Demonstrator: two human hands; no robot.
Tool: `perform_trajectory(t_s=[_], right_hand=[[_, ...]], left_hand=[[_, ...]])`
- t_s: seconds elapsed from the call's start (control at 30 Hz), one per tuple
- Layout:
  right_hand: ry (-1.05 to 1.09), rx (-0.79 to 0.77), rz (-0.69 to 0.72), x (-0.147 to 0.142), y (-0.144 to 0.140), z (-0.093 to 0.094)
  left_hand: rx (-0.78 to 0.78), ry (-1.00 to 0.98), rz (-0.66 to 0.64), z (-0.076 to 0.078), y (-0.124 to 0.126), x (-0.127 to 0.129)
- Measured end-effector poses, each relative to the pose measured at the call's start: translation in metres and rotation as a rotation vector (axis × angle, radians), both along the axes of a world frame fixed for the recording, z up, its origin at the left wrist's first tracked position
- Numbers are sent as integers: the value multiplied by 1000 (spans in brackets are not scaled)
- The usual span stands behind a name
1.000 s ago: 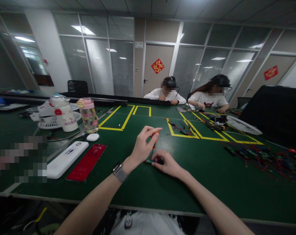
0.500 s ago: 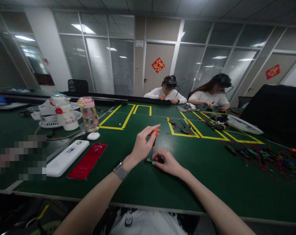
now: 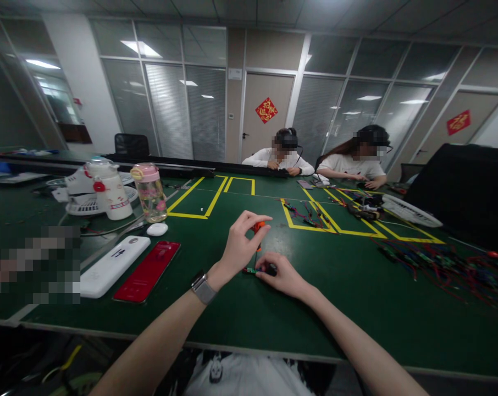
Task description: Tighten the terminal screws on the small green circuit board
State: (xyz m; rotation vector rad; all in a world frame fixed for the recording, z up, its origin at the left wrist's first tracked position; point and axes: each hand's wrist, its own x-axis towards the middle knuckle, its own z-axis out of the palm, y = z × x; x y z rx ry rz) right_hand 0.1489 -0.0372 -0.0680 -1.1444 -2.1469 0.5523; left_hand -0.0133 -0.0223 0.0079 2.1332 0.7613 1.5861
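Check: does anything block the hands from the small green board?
Nothing visible does. The right hand holds the small green board, and the left hand is at the orange-handled tool, whose thin shaft points down toward the board. Whether its tip touches is too small to tell.

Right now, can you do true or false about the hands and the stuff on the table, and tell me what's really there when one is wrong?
1. The left hand is at the handle of an orange-handled tool. True.
2. The right hand holds a cup. False: it holds a small green circuit board.
3. The red phone lies on the green table. True.
4. The watch is on the right wrist. False: it is on the left wrist.
5. The pink-lidded bottle has tipped over. False: it stands upright.
6. Tangled wires lie on the right side of the table. True.
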Motion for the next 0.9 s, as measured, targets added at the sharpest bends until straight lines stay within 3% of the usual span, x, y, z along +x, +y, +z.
perform_trajectory(t_s=[0.2, 0.37, 0.57, 0.77, 0.9], right_hand=[[1, 7, -2, 0, 1, -1], [-8, 28, -10, 0, -1, -1], [-42, 46, -26, -1, -1, -1], [-55, 40, -31, -1, -1, -1], [-42, 39, -26, -2, -1, -1]], left_hand=[[-30, -5, -85, 0, 0, 0], [24, 17, 7, 0, 1, 0], [-52, -5, -116, 0, 0, 1], [45, 23, 14, -1, 1, 1], [-3, 28, -65, 0, 0, 0]])
